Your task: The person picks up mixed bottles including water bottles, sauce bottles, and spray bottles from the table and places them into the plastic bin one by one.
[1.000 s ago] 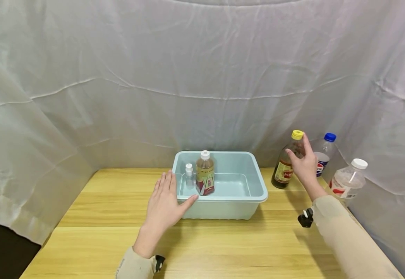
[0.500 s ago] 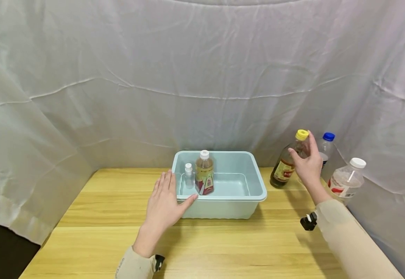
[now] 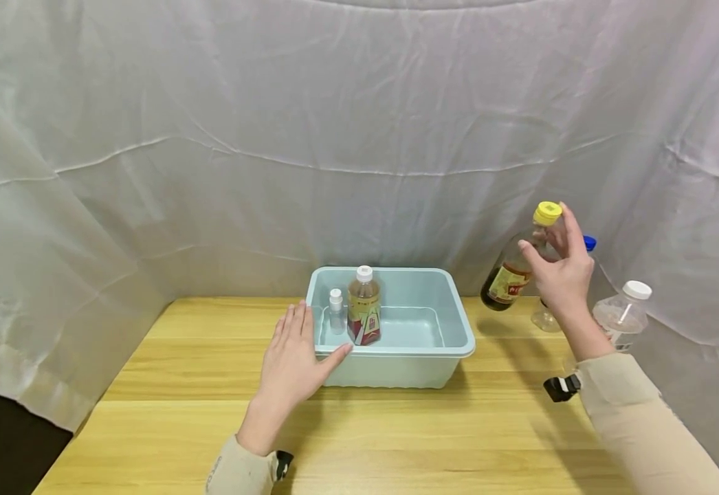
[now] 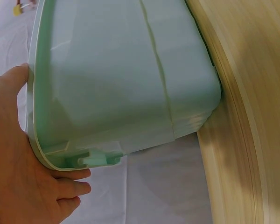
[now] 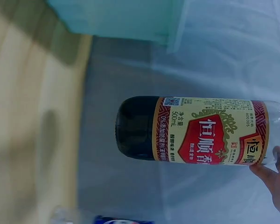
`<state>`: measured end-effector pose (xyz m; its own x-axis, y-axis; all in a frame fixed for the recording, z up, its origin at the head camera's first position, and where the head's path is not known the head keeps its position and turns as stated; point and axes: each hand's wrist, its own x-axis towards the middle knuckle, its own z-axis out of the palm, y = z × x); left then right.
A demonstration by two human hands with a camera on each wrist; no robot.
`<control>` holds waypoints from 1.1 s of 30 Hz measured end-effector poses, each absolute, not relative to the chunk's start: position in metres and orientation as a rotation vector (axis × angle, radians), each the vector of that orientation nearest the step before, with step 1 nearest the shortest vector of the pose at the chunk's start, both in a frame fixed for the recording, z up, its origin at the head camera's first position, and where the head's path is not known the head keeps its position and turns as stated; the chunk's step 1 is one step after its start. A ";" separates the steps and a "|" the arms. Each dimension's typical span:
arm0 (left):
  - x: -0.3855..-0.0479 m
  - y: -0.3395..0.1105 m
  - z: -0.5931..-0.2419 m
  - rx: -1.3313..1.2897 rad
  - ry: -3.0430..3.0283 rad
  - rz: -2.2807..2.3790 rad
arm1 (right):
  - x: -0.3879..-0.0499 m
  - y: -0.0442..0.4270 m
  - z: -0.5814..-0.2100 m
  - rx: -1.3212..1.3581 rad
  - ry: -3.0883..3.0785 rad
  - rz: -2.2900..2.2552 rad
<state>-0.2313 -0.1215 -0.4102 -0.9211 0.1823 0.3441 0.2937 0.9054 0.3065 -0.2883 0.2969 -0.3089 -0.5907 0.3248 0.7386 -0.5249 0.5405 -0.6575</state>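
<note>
A dark bottle with a yellow cap [image 3: 508, 280] hangs tilted above the table, its base to the left; the right hand [image 3: 562, 275] grips it near the neck. Its red and cream label [image 5: 210, 133] faces the right wrist view, where the fingers [image 5: 270, 179] touch the upper part. The left hand [image 3: 291, 357] rests against the left front corner of a pale blue bin [image 3: 396, 371], fingers straight along the rim; in the left wrist view that hand [image 4: 32, 158] lies around the bin's corner. Inside the bin stand a small clear bottle [image 3: 337, 316] and a white-capped drink bottle [image 3: 364, 313].
Behind the right hand is a blue-capped bottle [image 3: 590, 243], mostly hidden. A white-capped clear bottle [image 3: 622, 316] stands at the table's right edge, beside the right forearm. Grey cloth [image 3: 359, 172] hangs behind the wooden table [image 3: 180, 412] and at its sides.
The yellow-capped bottle, first tilting on the table, has been lifted off it, up and slightly right, with the right hand. The left hand and the bin have stayed in place.
</note>
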 end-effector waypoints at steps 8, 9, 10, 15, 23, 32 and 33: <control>-0.233 -0.119 -0.409 -0.357 -2.748 -0.498 | -0.282 0.291 -0.278 0.248 -1.859 1.174; -0.233 -0.119 -0.409 -0.357 -2.750 -0.499 | -0.281 0.288 -0.275 0.260 -1.858 1.180; -0.233 -0.119 -0.409 -0.357 -2.752 -0.501 | -0.280 0.286 -0.271 0.277 -1.854 1.192; -0.233 -0.119 -0.407 -0.352 -2.763 -0.502 | -0.279 0.271 -0.260 0.368 -1.832 1.263; -0.232 -0.119 -0.410 -0.351 -2.762 -0.504 | -0.282 0.248 -0.253 0.469 -1.808 1.347; -0.232 -0.119 -0.410 -0.351 -2.743 -0.503 | -0.293 0.227 -0.257 0.527 -1.849 1.367; -0.233 -0.118 -0.410 -0.352 -2.742 -0.504 | -0.295 0.225 -0.259 0.530 -1.853 1.380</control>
<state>-0.2326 -0.1185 -0.4100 -0.9150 0.1795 0.3612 0.2962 0.9069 0.2997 -0.2951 0.2246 -0.2589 -0.6310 0.1054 0.7686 -0.7062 0.3321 -0.6253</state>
